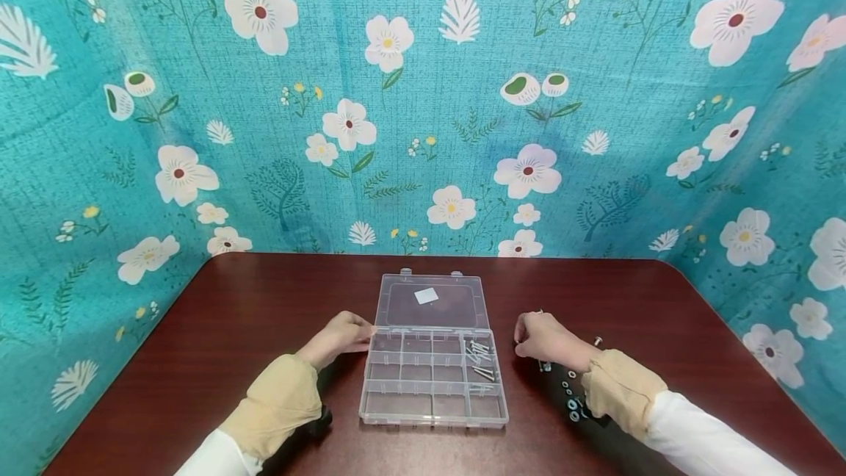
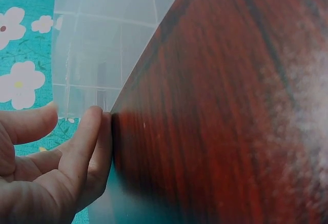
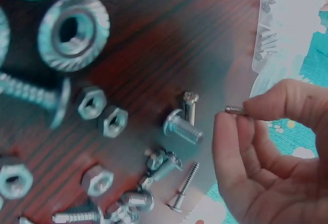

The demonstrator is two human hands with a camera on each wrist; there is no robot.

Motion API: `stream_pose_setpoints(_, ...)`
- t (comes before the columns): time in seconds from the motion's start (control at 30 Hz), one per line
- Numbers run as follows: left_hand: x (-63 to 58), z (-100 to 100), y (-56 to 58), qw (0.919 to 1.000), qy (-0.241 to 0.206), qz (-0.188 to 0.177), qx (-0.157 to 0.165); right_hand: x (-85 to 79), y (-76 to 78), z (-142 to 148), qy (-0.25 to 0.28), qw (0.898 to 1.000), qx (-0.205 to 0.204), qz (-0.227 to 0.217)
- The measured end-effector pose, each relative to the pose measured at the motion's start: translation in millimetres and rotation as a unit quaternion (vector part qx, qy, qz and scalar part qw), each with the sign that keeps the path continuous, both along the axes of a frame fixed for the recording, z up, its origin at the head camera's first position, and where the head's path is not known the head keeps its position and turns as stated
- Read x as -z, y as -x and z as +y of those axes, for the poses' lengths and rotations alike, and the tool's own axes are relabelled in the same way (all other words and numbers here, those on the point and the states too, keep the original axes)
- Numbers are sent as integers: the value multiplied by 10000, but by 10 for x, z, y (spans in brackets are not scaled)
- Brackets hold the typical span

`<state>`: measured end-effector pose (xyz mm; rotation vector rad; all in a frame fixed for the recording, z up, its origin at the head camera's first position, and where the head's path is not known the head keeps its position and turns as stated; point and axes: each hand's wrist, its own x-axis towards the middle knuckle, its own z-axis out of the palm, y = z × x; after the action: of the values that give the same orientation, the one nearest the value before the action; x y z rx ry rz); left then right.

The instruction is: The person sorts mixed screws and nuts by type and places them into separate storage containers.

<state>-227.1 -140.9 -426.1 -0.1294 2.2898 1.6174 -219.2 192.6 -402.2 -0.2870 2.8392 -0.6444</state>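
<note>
A clear plastic compartment box (image 1: 403,419) stands with its lid flipped back; screws (image 1: 485,373) lie in its right-hand column. My left hand (image 1: 340,336) rests at the box's left side near the hinge, fingertips (image 2: 95,112) against the wall and thumb apart from them. Right of the box, my right hand (image 1: 545,338) pinches a small metal fastener (image 3: 234,110) between thumb and forefinger; only a short silvery part shows, so I cannot tell its exact kind. Loose hardware lies close by this hand, including a flange nut (image 3: 49,47), hex nuts (image 3: 97,181) and a short bolt (image 3: 185,129).
More nuts and screws (image 1: 572,405) are scattered under and beside the right forearm. A white slip (image 1: 426,295) shows on the open lid (image 1: 463,307). A small black object (image 1: 322,421) sits below the left wrist. Flowered cloth (image 1: 423,131) hangs behind the dark wooden table (image 1: 277,300).
</note>
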Motion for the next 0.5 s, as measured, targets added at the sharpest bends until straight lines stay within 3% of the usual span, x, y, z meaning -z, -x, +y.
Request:
stream_pose_setpoints(0.13,-2,1,5,10000,-32,4,0,-4,-33,22,387,9974,-480,379)
stream_pose_setpoints(0.27,-1,-1,6,9999,-114,0,13,-1,-79,33,648,9879,-1111,869)
stream_pose_setpoints(0.4,2,-2,-3,9999,-126,6,76,-9,-143,9,835,9723,-1679,1393)
stream_pose_setpoints(0.5,-2,-1,-10,9998,-142,21,102,-9,-195,-24,1033,9521,-2207,1848)
